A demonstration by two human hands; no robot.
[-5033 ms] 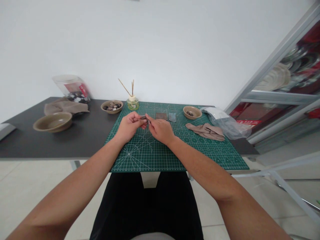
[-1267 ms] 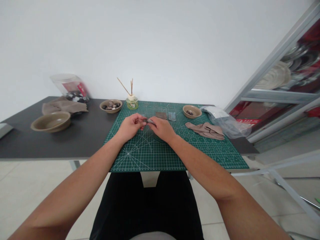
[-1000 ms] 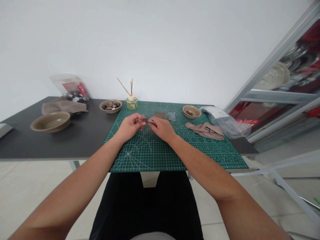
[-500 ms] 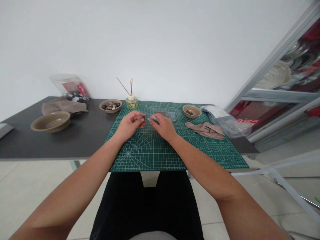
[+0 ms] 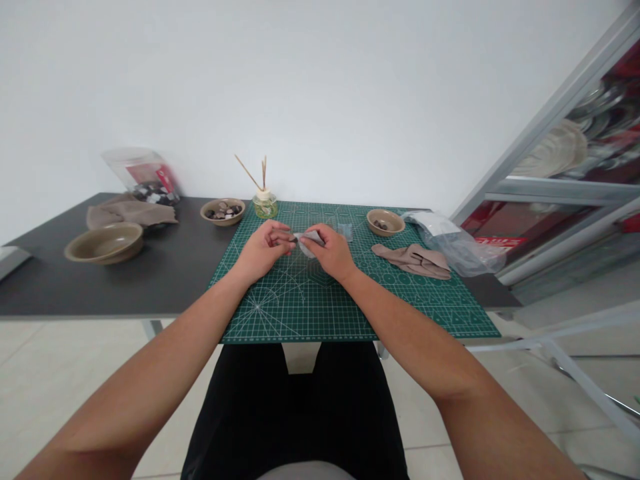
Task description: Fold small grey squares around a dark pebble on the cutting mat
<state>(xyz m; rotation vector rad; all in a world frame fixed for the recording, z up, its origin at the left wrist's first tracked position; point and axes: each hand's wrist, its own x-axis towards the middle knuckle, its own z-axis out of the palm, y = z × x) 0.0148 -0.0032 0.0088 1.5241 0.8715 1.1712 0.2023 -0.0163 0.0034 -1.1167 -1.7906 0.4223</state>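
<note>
Forearms [image 5: 187, 337] are stretched past the near edge of the worktop [image 5: 170, 280], left hand [image 5: 264, 253] and right hand [image 5: 334, 253] held pinched, close together.

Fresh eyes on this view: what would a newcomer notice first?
Probably the green gridded mat at the centre, with the left hand and right hand close together above it, the right pinching a grey sheet. Next, the reed diffuser at the mat's far left corner, beside a bowl of stones.
</note>
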